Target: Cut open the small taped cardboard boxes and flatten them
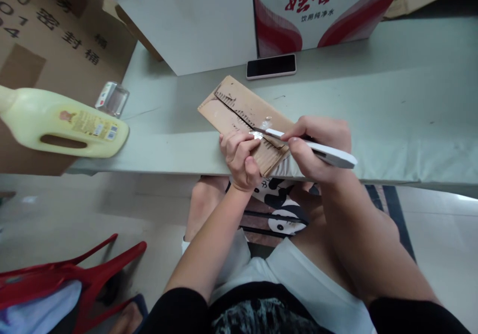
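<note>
A flat piece of brown cardboard (257, 106) lies at a slant near the front edge of the table, with a long dark line and rows of short dark marks along it. Shiny clear tape (257, 135) shows on its middle. My left hand (241, 160) grips the cardboard's near edge, fingers curled over its top. In my right hand (321, 145) is a white utility knife (332, 156), held like a pen. Its blade tip meets the cardboard on the dark line, just beyond my left fingers.
A phone (271, 66) lies behind the cardboard, before a white and red carton (313, 20). At left are a pale yellow jug (93, 125), a small clear box (112, 98) and a big brown carton (112, 30). A red chair (93, 274) stands lower left.
</note>
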{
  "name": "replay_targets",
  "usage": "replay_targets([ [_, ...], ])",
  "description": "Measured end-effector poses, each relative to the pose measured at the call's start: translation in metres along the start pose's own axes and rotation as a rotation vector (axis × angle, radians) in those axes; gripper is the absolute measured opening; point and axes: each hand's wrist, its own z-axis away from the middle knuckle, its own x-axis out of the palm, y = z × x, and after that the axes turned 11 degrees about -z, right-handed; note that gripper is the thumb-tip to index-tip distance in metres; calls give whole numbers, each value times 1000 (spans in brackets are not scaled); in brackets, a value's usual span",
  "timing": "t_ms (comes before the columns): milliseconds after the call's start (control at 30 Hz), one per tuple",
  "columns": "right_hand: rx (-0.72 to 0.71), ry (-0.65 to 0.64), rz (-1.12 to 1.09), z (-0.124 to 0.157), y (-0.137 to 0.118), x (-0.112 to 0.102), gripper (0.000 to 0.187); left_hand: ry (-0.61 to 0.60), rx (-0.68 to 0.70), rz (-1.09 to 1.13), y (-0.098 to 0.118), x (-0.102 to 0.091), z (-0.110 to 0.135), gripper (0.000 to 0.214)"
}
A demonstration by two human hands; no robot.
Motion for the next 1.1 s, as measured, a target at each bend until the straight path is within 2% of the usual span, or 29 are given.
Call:
replay_targets([
  [300,35,-43,49,-1,-3,11,11,24,12,37,2,1,-2,34],
  [400,45,-73,51,0,-4,9,10,23,30,24,1,1,-3,35],
  [600,25,-42,84,-3,-15,1,12,19,36,-4,-1,2,-4,37],
  [767,99,-61,100,-4,-14,7,12,17,29,-48,0,2,-4,39],
  [900,139,-75,111,-4,-13,12,11,14,15,7,0,2,-3,37],
  [1100,66,-67,99,-6,-18,4,11,11,25,-2,-3,3,-1,38],
])
